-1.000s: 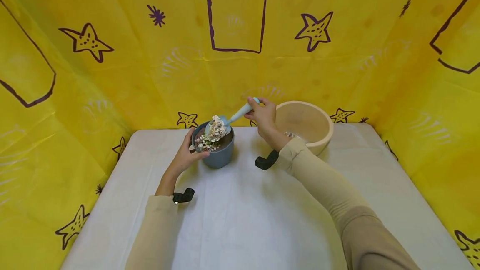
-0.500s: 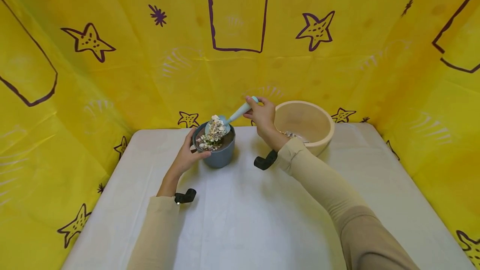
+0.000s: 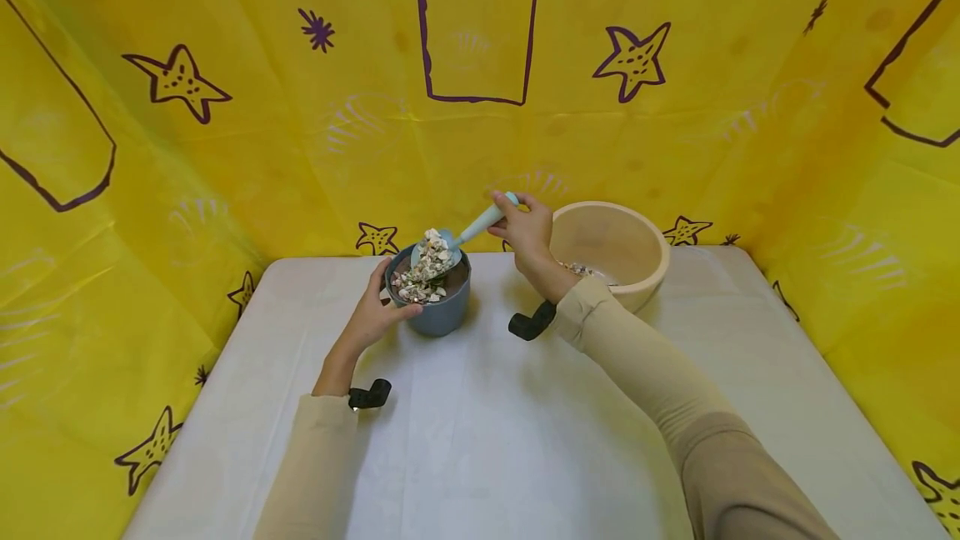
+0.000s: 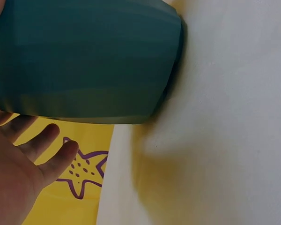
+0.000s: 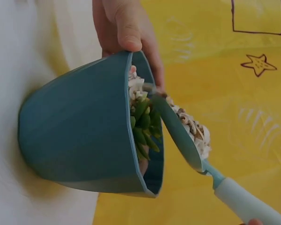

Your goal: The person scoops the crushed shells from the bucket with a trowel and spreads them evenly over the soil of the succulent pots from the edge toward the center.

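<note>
A blue-grey plant pot (image 3: 437,320) stands upright on the table, and my left hand (image 3: 367,317) holds it at the left of its rim. The thumb lies over the near rim while the other fingers go round the far side. Inside the pot, green succulent leaves (image 5: 144,123) show among pale pebbles. My right hand (image 3: 527,232) grips the handle end of a light blue trowel (image 3: 483,223), its blade tilted down over the pot's opening. Pale and brown pebbles (image 5: 194,129) are heaped on the blade, and a blurred few are at its tip.
To the right of the pot, partly behind the right forearm, is a large beige bowl (image 3: 651,273) with some pebbles at its bottom. A white cloth covers the table (image 3: 480,440). Yellow sheeting (image 3: 480,148) with starfish drawings rises at the back and sides.
Pebbles have slid down the trowel into the pot, so the heap on the blade looks a little smaller. Both hands stay almost where they were.
</note>
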`<state>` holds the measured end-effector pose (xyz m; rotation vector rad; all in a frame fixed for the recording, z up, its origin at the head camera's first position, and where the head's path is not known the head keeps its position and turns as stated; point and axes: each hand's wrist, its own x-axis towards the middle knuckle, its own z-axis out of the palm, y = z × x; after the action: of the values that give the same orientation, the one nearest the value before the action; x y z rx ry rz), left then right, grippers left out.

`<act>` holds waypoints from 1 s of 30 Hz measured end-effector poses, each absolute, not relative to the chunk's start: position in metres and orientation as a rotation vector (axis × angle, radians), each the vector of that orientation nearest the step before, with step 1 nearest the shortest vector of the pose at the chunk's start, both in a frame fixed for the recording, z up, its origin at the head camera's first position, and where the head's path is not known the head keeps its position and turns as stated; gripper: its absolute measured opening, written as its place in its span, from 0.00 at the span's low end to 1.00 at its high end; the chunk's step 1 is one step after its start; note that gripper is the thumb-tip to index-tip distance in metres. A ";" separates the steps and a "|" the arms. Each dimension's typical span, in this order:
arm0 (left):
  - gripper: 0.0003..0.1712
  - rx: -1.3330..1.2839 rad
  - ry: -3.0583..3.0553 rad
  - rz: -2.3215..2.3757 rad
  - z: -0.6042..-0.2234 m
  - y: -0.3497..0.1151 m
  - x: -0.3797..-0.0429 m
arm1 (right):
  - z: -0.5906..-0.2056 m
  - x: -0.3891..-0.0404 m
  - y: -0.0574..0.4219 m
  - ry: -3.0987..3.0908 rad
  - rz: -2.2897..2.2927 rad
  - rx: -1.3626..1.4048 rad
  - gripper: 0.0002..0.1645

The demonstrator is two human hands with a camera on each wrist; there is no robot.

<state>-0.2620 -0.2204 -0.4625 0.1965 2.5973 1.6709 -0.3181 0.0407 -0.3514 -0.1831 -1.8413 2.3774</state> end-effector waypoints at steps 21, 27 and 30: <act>0.64 0.132 2.659 1.600 -0.462 -0.215 -0.258 | -0.351 -0.316 0.038 -1.871 2.330 -0.154 0.22; 0.66 0.113 2.696 1.526 -0.460 -0.216 -0.257 | -0.347 -0.316 0.041 -1.878 2.325 -0.163 0.25; 0.66 0.118 2.694 1.499 -0.458 -0.219 -0.258 | -0.345 -0.316 0.040 -1.878 2.327 -0.148 0.25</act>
<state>-0.2585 -0.2186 -0.4581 0.1175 2.6941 1.4988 -0.3159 0.0402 -0.3452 -0.1478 -1.8784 2.3273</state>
